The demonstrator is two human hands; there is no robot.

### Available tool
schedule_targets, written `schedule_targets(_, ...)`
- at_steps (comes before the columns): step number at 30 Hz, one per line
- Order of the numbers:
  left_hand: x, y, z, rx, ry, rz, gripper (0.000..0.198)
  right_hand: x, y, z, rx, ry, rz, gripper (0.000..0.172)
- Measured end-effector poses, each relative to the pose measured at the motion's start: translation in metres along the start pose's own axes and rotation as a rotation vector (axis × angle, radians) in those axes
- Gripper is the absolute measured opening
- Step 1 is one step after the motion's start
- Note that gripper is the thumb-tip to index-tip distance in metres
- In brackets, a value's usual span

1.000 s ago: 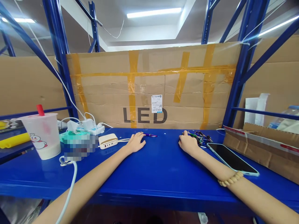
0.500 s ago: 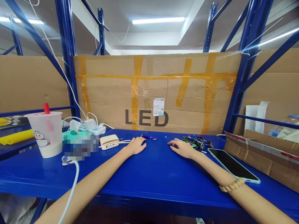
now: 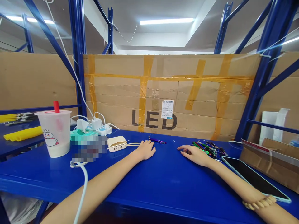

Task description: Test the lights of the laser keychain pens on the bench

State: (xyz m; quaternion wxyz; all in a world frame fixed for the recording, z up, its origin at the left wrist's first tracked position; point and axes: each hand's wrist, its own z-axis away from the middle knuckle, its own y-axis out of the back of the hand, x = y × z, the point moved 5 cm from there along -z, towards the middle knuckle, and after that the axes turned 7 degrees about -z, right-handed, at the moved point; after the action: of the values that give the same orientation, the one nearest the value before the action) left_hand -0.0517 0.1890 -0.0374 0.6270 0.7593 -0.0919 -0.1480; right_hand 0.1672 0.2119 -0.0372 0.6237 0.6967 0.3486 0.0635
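My left hand lies palm down on the blue table, fingers spread a little and nothing in them. Just beyond its fingertips is a purple pen. Beside the wrist, to the left, sits a cream-coloured hub with white cables. My right hand rests on the table with its fingers apart, holding nothing. A pile of several coloured pens lies right behind it. A phone with a pale blue edge lies beside my right forearm, on which there is a beaded bracelet.
A plastic cup with a red straw stands at the left, near a power strip with chargers and a white cable. A large cardboard panel closes the back. An open cardboard box is at the right, between blue posts.
The whole view has shifted, so things appear further right. Both hands stay in nearly the same places on the table; the pens and phone have not moved.
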Motion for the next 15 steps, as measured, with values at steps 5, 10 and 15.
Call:
schedule_targets(5, 0.002, -0.001, 0.0, 0.01, -0.002, -0.037, 0.047, 0.003, -0.002, -0.003, 0.025, 0.012, -0.061, 0.04)
schedule_targets(10, 0.003, -0.001, -0.001, 0.014, -0.008, -0.05, 0.046, 0.012, -0.002, -0.006, 0.072, -0.023, -0.066, 0.043)
schedule_targets(15, 0.004, 0.0, -0.001, 0.014, 0.004, -0.069, 0.044, 0.029, -0.002, -0.009, 0.141, -0.082, -0.066, 0.044)
